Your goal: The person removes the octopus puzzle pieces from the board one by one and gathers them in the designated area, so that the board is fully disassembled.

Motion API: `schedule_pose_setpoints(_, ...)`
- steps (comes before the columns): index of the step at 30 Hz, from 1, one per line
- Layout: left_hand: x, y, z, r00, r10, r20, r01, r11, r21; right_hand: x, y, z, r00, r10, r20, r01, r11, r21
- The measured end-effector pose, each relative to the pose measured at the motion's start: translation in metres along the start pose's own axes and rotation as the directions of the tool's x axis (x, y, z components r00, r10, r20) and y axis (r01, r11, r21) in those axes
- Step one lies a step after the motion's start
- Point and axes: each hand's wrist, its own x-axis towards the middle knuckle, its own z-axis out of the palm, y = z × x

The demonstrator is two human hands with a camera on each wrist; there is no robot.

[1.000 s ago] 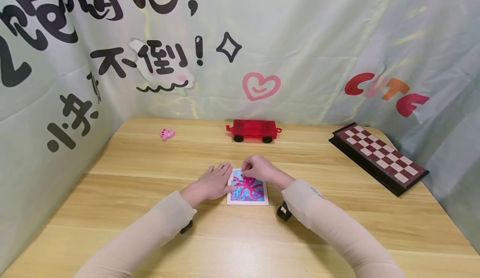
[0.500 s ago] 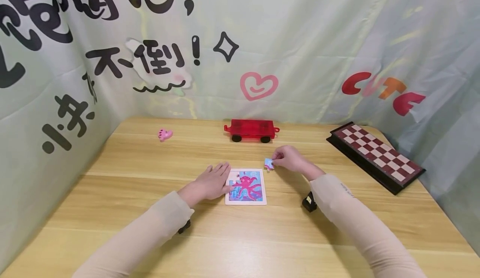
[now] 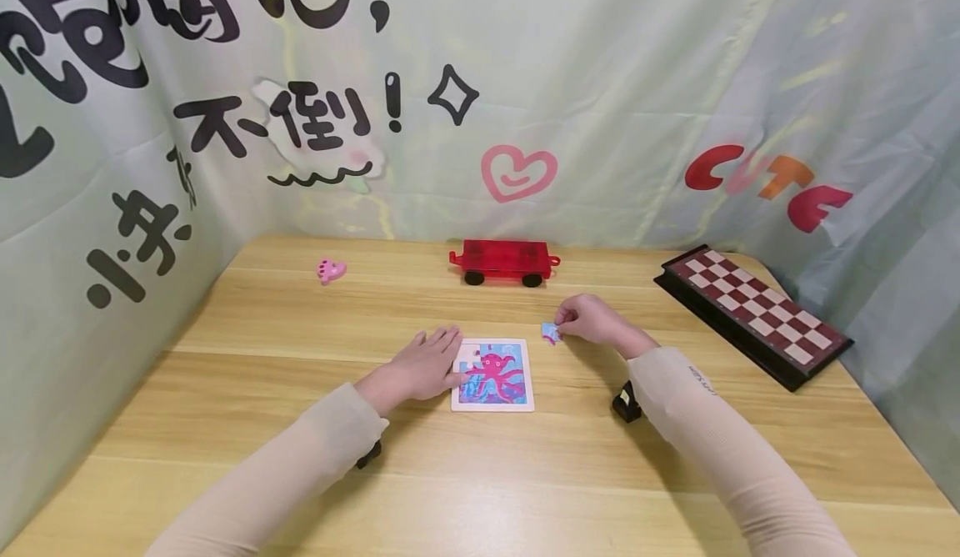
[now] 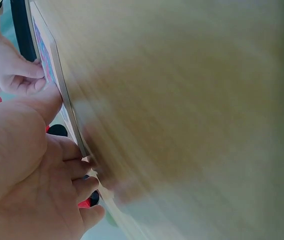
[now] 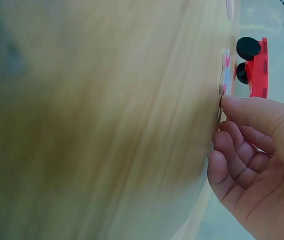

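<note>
A small square jigsaw puzzle (image 3: 501, 373) with a pink octopus on blue lies on the table; a pale gap shows at its upper left. My left hand (image 3: 422, 365) rests flat at the puzzle's left edge, fingers straight, its thumb over the frame. In the left wrist view, that thumb (image 4: 49, 102) lies on the frame's rim. To the right of the puzzle, my right hand (image 3: 592, 321) pinches a blue and pink puzzle piece (image 3: 551, 333) between thumb and fingertips. The right wrist view shows the piece (image 5: 226, 75) edge-on, close over the table.
Behind the puzzle stands a red toy wagon (image 3: 506, 260) with black wheels. A pink paw-shaped piece (image 3: 331, 271) lies at the back left. On the right is a folded chessboard case (image 3: 757, 311). A printed curtain (image 3: 600, 82) hangs behind the wooden table (image 3: 480, 490).
My right hand has moved from the puzzle's top out to the right with the piece, leaving the upper-left gap visible. My left hand has stayed on the puzzle's left edge.
</note>
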Motion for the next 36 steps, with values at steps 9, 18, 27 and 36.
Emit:
schedule_pose_setpoints(9,0.001,0.001,-0.001,1.0,0.004,0.002,-0.004,1.0,0.01,-0.003,0.0,-0.003,1.0,0.016,0.005,-0.016,1.0,0.023)
schedule_pose_setpoints(18,0.001,0.0,0.0,1.0,0.007,-0.002,-0.007,1.0,0.0,-0.003,-0.021,-0.009,0.999,-0.043,-0.031,0.044,0.998,0.041)
schedule_pose_setpoints(27,-0.003,0.0,0.001,1.0,0.013,-0.001,-0.013,1.0,-0.018,0.0,-0.06,0.008,0.99,-0.138,0.01,0.138,0.989,0.061)
schedule_pose_setpoints(36,-0.006,0.002,0.001,1.0,0.01,0.008,-0.01,1.0,-0.008,0.007,-0.085,0.037,0.965,-0.228,0.132,0.228,0.973,0.016)
